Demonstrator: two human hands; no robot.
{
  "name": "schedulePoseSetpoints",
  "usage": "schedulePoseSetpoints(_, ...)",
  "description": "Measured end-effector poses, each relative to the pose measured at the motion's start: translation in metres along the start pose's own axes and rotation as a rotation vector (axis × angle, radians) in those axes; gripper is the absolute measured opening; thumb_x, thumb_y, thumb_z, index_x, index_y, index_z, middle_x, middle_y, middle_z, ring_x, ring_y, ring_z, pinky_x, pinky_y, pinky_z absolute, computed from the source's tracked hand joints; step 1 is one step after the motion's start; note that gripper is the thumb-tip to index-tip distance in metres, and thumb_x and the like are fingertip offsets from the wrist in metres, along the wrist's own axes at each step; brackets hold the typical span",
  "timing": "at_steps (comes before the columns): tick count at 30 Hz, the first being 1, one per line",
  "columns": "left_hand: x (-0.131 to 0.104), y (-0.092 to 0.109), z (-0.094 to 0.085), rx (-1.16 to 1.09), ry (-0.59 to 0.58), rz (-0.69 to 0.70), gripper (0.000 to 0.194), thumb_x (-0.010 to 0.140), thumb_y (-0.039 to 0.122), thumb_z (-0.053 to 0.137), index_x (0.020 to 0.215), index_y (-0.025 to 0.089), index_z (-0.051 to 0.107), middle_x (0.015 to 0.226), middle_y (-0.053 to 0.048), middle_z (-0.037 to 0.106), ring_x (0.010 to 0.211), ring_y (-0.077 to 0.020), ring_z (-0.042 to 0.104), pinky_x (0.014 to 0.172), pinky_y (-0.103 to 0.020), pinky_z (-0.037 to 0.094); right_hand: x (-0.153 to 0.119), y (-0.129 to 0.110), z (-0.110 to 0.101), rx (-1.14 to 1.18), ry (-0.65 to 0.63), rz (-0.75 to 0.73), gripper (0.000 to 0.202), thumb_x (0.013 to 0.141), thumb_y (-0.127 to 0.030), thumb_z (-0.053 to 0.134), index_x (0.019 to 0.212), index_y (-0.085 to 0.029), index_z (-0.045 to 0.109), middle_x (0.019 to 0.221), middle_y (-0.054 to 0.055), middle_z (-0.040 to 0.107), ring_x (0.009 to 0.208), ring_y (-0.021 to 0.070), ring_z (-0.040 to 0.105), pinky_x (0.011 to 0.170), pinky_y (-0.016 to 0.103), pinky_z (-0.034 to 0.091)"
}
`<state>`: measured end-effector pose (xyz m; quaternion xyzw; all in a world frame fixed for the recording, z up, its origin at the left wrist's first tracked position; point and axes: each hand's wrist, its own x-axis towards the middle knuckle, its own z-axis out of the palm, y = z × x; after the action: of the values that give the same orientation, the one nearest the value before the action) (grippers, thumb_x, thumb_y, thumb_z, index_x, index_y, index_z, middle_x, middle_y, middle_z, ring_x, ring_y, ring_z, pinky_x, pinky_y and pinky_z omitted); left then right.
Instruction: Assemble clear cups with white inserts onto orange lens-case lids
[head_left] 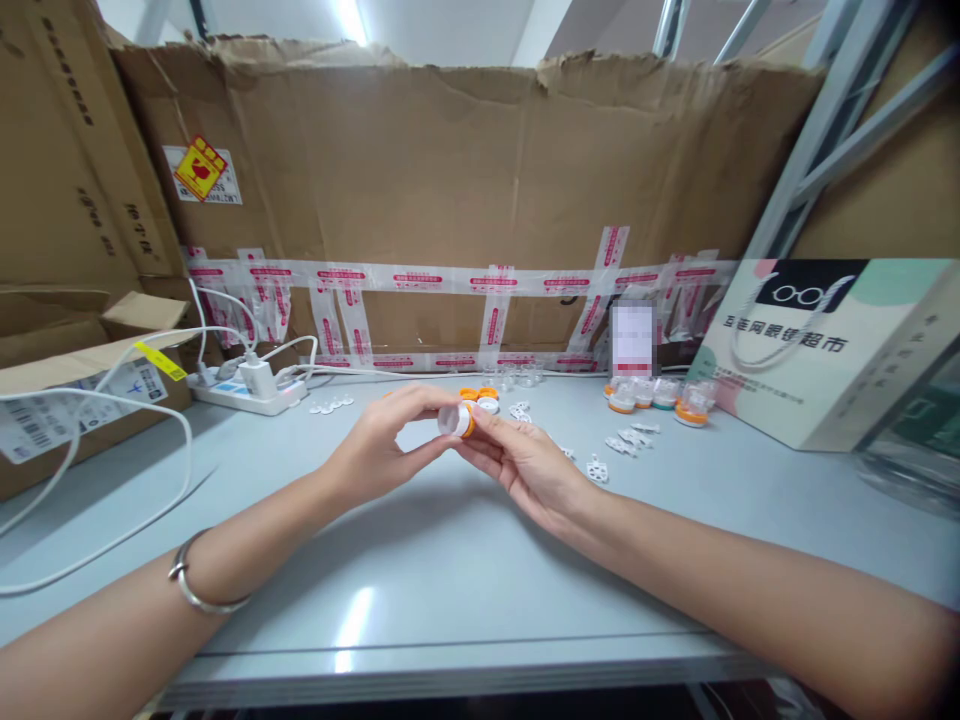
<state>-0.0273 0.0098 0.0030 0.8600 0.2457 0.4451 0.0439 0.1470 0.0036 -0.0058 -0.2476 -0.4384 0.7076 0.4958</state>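
Over the middle of the table, both hands meet on a small white-and-orange round container [453, 420]. Its pale open end faces left and the orange band is on the right. My left hand [386, 435] pinches it with thumb and fingers from the left. My right hand [529, 465] grips the orange side, its fingers curled underneath. Just behind lie orange rings [478, 394] and a white round piece [488, 405]. Flat white plastic pieces with holes [597, 469] lie right of the hands.
Clear round pieces [517, 376] stand at the back. Assembled containers with orange and green bases [621, 400] are at right, near a phone-like screen [632, 340] and a paper bag [817, 350]. A power strip [251, 395] with white cables and an open carton [90, 390] occupy the left.
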Motion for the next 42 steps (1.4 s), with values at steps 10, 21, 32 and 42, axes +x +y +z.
schedulePoseSetpoints(10,-0.002,-0.006,0.007,-0.134,0.027,-0.156,0.03,0.079,0.02,0.059,0.109,0.016,0.055,0.106,-0.008,0.06,0.097,-0.0167,0.059,0.091,-0.034,0.05,0.004,-0.001,0.001,0.081,0.162,0.102,0.014,0.081,-0.016,0.058,0.077,-0.009,0.069,0.079,0.007,0.071,0.077,0.0116,0.066,0.084,0.025,0.052)
schedulePoseSetpoints(21,-0.002,0.0,-0.01,0.176,0.065,0.152,0.033,0.076,0.016,0.06,0.108,0.016,0.052,0.097,-0.009,0.065,0.087,-0.0157,0.061,0.078,-0.028,0.051,0.008,0.0,-0.005,0.131,0.144,0.097,0.014,0.081,-0.018,0.058,0.079,-0.01,0.069,0.08,0.006,0.071,0.077,0.0112,0.066,0.079,0.02,0.054)
schedulePoseSetpoints(32,-0.008,0.001,-0.004,0.475,-0.253,0.296,0.029,0.082,0.024,0.05,0.111,0.019,0.048,0.119,-0.01,0.06,0.069,-0.0134,0.065,0.064,-0.027,0.05,0.008,-0.001,-0.006,0.131,0.086,0.073,0.013,0.081,-0.018,0.058,0.077,-0.012,0.068,0.077,0.003,0.071,0.074,0.0074,0.065,0.07,0.014,0.052)
schedulePoseSetpoints(42,-0.003,0.002,-0.006,-0.038,-0.012,-0.038,0.034,0.081,0.019,0.055,0.114,0.02,0.05,0.107,-0.009,0.06,0.072,-0.0111,0.057,0.071,-0.027,0.05,0.006,-0.002,-0.004,0.124,0.169,0.069,0.01,0.079,-0.017,0.06,0.076,-0.011,0.069,0.081,0.005,0.07,0.078,0.0106,0.065,0.084,0.022,0.052)
